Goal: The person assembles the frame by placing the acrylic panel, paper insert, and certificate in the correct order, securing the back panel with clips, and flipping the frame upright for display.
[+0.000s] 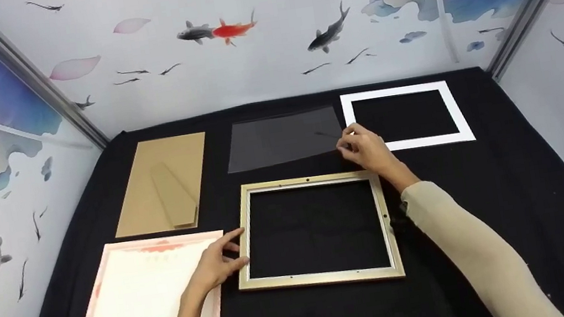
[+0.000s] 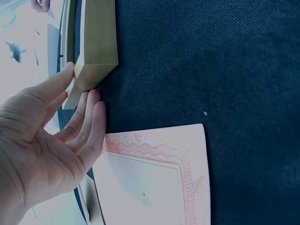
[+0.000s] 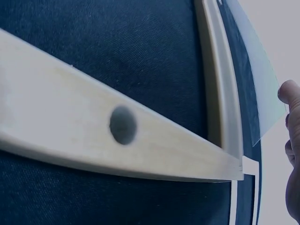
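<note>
Right hand (image 1: 367, 148): thumb and fingertips pinched on near right corner of clear sheet (image 1: 279, 139), lying on the far side of gold frame (image 1: 322, 278). Left hand (image 1: 211, 267): fingers apart, touching frame's left rail. Sheet judged light, thin, slippery, possibly brittle; best held by opposite edges. Frame judged stiff; best held by rails. Underneath, black cloth (image 1: 486, 178), lightly creased; beyond, pale walls (image 1: 269, 71) printed with fish.

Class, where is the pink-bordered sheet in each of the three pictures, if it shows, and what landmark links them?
Head: lower left, the pink-bordered sheet, partly covered by the left hand.
Left wrist: bottom centre, cut off by the lower edge.
Right wrist: not in it.
Shared landmark: the gold frame, centre in head, upper left in left wrist, large across right wrist.
</note>
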Motion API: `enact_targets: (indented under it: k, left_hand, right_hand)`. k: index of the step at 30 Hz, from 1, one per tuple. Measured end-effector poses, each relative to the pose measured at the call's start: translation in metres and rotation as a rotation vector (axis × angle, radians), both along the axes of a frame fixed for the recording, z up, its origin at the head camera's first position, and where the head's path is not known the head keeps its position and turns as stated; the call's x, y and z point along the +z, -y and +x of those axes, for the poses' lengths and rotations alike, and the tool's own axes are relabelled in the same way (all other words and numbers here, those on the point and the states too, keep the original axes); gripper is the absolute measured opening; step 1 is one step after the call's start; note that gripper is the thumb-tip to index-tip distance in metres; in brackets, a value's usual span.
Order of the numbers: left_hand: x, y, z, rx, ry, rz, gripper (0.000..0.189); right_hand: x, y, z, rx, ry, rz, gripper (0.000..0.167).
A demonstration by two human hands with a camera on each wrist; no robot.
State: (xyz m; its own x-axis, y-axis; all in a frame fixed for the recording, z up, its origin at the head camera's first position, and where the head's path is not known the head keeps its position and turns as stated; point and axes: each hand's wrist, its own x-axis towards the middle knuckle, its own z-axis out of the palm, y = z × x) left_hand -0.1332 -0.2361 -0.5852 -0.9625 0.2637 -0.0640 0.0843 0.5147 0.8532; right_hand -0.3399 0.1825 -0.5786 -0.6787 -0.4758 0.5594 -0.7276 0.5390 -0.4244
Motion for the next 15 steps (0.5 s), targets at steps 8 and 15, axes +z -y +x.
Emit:
enact_targets:
  k: [8, 15]
  left_hand:
    - [0.006, -0.003, 0.003, 0.009, -0.049, -0.076, 0.062]
    - [0.010, -0.007, 0.004, 0.076, -0.073, -0.103, 0.057]
  right_hand:
    - [0.014, -0.005, 0.010, 0.027, -0.080, -0.097, 0.009]
    - [0.030, -0.014, 0.021, 0.027, -0.067, -0.146, 0.008]
